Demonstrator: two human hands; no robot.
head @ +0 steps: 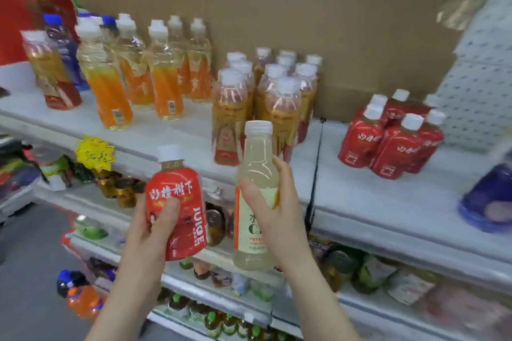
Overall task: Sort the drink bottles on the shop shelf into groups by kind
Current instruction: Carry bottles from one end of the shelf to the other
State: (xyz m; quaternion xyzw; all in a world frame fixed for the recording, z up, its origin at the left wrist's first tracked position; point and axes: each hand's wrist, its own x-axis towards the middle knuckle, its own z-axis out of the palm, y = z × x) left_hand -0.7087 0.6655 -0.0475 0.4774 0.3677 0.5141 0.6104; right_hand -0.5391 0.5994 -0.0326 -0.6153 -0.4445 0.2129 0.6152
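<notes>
Red-wrapped drink bottle (177, 183) marked JUICE, white-capped, is gripped around its body by the left hand (155, 230), thumb pressed across the label, while the right hand (277, 202) curls around a pale cloudy bottle (257, 158) with a cream label, held upright just beside it; both bottles are held clear of the white top shelf (360, 196), in front of its edge

On that shelf, bottles stand in clusters by kind: orange-labelled bottles (163, 77) at the left, gold-labelled bottles (279, 102) in the middle directly behind the two held ones, and matching red bottles (393, 135) packed together at the right, well apart from the middle group

Dark blue bottles (62, 44) stand at the back of the far left, beside one more gold-labelled bottle

A blurred blue bottle (487, 196) sits at the right edge of view

A large cardboard box (304, 22) fills the back of the shelf behind the clusters, and a yellow star-shaped tag (94, 152) hangs on the shelf's front lip at the left

Lower shelves (221, 255) beneath the hands carry more drinks, too blurred to tell apart
</notes>
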